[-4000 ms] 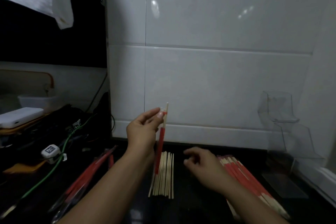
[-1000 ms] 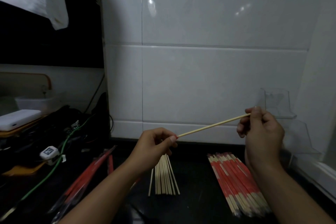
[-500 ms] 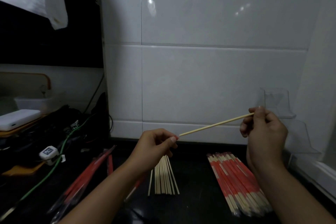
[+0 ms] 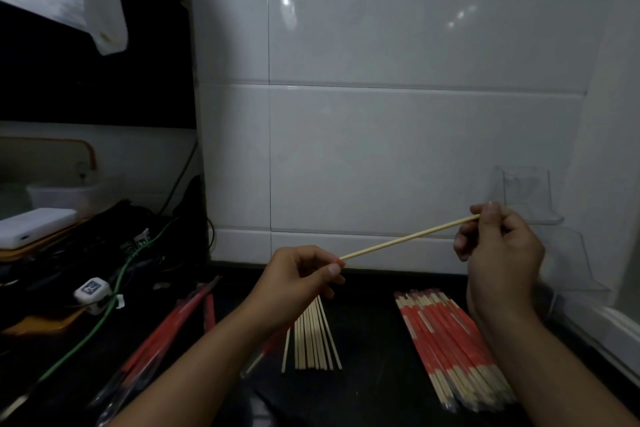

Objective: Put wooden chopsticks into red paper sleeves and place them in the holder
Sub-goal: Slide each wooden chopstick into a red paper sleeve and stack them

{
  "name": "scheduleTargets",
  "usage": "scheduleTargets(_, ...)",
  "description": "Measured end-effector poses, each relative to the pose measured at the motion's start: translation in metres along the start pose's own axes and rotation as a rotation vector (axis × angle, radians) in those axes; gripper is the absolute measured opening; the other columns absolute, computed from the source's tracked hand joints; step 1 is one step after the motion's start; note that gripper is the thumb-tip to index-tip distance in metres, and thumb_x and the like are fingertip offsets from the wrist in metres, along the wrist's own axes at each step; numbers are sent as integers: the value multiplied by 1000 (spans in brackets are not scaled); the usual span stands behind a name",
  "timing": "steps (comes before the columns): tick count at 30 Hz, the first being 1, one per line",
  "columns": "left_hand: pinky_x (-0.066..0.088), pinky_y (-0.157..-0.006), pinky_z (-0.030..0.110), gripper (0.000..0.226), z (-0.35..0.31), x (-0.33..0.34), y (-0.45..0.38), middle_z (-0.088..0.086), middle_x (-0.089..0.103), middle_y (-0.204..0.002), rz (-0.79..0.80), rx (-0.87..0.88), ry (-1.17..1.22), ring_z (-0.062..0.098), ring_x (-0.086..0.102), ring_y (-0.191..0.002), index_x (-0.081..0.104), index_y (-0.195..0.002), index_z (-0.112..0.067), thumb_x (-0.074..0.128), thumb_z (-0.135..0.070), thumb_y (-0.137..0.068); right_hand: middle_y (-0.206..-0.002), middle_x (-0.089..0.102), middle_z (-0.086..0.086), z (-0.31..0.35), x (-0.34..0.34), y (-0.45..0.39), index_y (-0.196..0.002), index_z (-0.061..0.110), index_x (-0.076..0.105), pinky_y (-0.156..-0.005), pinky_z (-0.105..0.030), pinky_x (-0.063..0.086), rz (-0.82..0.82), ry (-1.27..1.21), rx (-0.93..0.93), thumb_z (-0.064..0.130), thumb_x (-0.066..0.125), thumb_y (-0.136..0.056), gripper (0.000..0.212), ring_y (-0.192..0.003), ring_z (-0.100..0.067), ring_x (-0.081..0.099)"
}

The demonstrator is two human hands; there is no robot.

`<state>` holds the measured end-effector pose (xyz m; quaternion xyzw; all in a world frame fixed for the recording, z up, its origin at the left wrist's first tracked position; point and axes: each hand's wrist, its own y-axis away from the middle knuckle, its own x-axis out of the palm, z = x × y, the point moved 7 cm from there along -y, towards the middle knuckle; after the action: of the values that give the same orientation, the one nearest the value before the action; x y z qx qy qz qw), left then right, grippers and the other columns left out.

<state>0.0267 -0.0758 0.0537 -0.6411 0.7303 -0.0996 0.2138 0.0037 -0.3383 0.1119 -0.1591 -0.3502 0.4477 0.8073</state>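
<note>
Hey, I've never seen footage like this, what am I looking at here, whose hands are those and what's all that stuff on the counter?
No machine here: a person wears a camera on the head, looking down at their own hands. The left hand and right hand each pinch one end of a bare wooden chopstick held above a dark counter. The left hand also seems to hold a red paper sleeve hanging below it. On the counter lie loose chopsticks, a pile of already sleeved ones and empty red sleeves. The clear holder stands by the wall.

Matt pale wood chopstick (image 4: 408,238), glossy white wall tiles (image 4: 398,156), clear plastic holder (image 4: 526,198).
</note>
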Motion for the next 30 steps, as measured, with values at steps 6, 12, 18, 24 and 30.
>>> scheduleTargets(6, 55, -71, 31, 16, -2, -1, 1, 9, 76, -84, 21, 9, -29, 20, 70, -73, 74, -95, -17, 61, -9, -95, -50, 54, 7, 1, -2, 1, -81, 18, 58, -41, -16, 37, -13, 14, -11, 21, 44, -104, 28, -42, -6, 47)
scheduleTargets(12, 56, -74, 29, 10, -2, -2, 3, 8, 76, -85, 9, -5, -16, 19, 72, -79, 74, -95, -13, 65, -11, -93, -51, 54, 7, 0, -1, 1, -81, 17, 58, -42, -17, 38, -11, 9, -5, 22, 44, -104, 27, -43, -7, 47)
scheduleTargets(18, 59, -80, 34, 8, -3, -2, 3, 6, 77, -87, 24, -20, -42, 20, 73, -81, 73, -95, -13, 66, -14, -93, -52, 54, 7, 1, 0, 2, -81, 18, 58, -41, -17, 36, 17, 8, -11, 20, 43, -105, 28, -42, -7, 47)
scheduleTargets(24, 56, -76, 28, 14, -6, 1, 5, 8, 76, -88, 46, -12, -54, 16, 72, -82, 73, -98, -11, 59, -11, -97, -52, 53, 6, 0, 0, 1, -80, 18, 58, -40, -18, 35, 39, -5, 2, 21, 44, -104, 29, -43, -8, 47)
scheduleTargets(30, 55, -77, 30, 14, -6, 4, 4, 7, 76, -88, 71, 12, -72, 20, 72, -82, 74, -100, -14, 60, -13, -96, -54, 54, 5, 1, 4, 3, -81, 16, 59, -41, -18, 37, 81, 1, 17, 19, 44, -104, 27, -45, -9, 48)
